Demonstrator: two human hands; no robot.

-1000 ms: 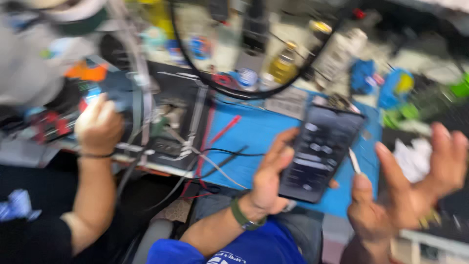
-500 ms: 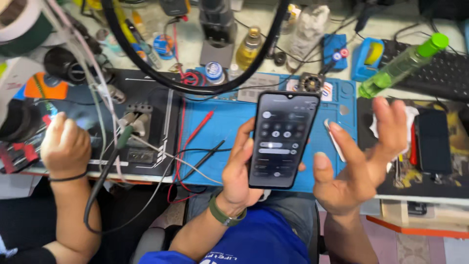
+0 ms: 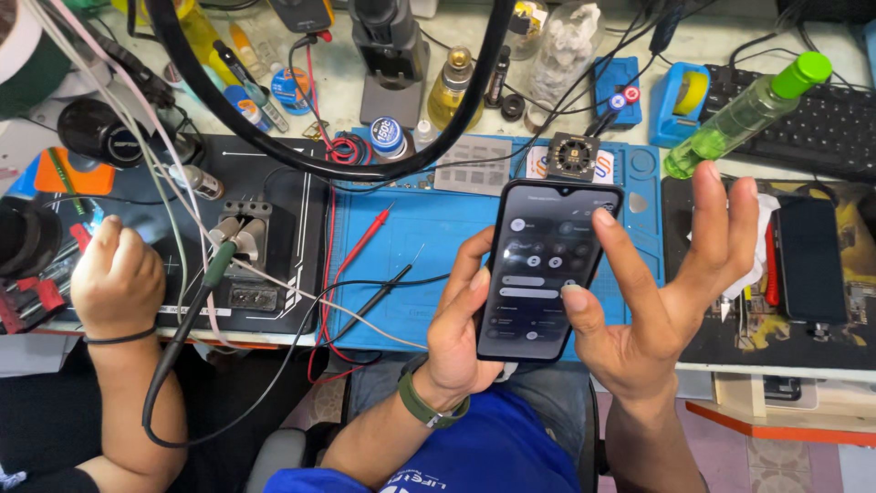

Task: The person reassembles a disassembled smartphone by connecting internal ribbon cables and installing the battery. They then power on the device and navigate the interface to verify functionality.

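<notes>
Half a second on, the right hand (image 3: 652, 306) has closed in on the phone: thumb and forefinger now meet the lit screen, where earlier the open palm hung just beside it. That hand grips nothing; its other fingers fan wide and upward. The left hand (image 3: 461, 324) wraps the smartphone (image 3: 546, 269) from behind, fingers curled over its left edge, holding it upright and slightly tilted above the near edge of the blue work mat (image 3: 415, 246). A green watch strap (image 3: 422, 406) circles the left wrist above a blue sleeve.

At left, a co-worker's fist (image 3: 117, 283), a black band at the wrist, rests on the near edge of a black mat (image 3: 292, 196); what it holds cannot be made out.

On the blue mat, a red probe (image 3: 365, 239) and a black probe (image 3: 381, 290) lie crossed by their leads. To the right, a second dark phone (image 3: 810, 260) lies flat on a dark tray, with a white cloth (image 3: 762, 242) just beside it.

Farther back, a thick black cable (image 3: 301, 151) arcs across the bench. Behind it stand a yellow liquid bottle (image 3: 453, 87) and a clear jar (image 3: 566, 41), while a green-capped bottle (image 3: 744, 117) lies tilted against a black keyboard (image 3: 821, 123).
</notes>
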